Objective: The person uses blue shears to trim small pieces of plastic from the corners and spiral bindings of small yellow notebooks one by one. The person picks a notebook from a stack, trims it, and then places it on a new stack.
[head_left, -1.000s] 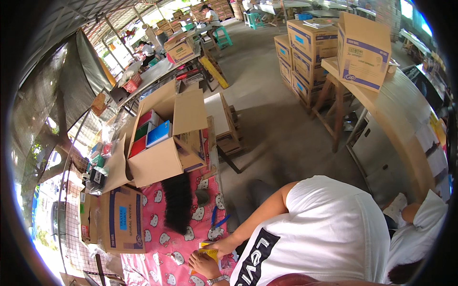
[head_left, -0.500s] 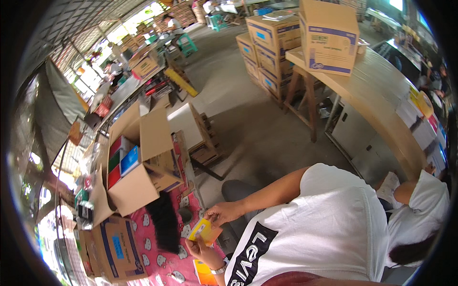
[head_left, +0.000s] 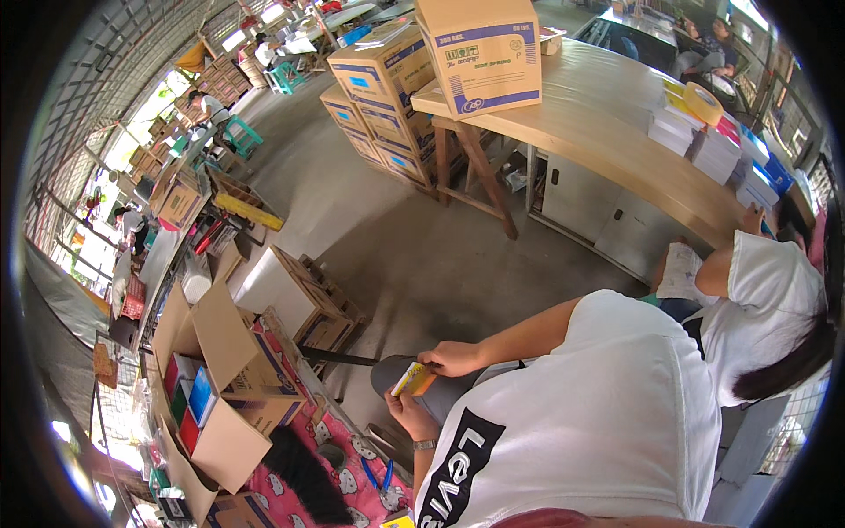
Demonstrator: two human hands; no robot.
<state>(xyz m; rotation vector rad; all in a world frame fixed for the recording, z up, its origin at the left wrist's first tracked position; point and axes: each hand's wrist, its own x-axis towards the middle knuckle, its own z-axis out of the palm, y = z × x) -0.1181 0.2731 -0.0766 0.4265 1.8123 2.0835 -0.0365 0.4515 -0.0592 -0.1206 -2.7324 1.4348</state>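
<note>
Being gripped by both hands, a small yellow-and-orange pad [head_left: 414,380] is held in front of a grey trouser leg [head_left: 385,377], just below the middle of the frame. One corner is pinched by the curled fingers of the right hand [head_left: 453,359], and the lower end is clasped by the left hand [head_left: 407,414]. The handling of this piece appears to be under way: it has been lifted clear and has not yet been set down. How many pieces are finished or left cannot be told.

Yellow is shown on the upper face, with a pale edge and darker print too small to make out; orange is shown along the near side. The pad looks flat and undamaged.

At the bottom edge, another yellow piece [head_left: 398,520] is cut off by the frame. It is carried, with blue-handled pliers [head_left: 387,476], a grey roll [head_left: 333,455] and a black bristly strip [head_left: 304,480], by the pink-covered table [head_left: 301,422]. At lower left, notebooks [head_left: 202,396] are held in an open carton [head_left: 231,447]; its flaps have not been closed.
</note>
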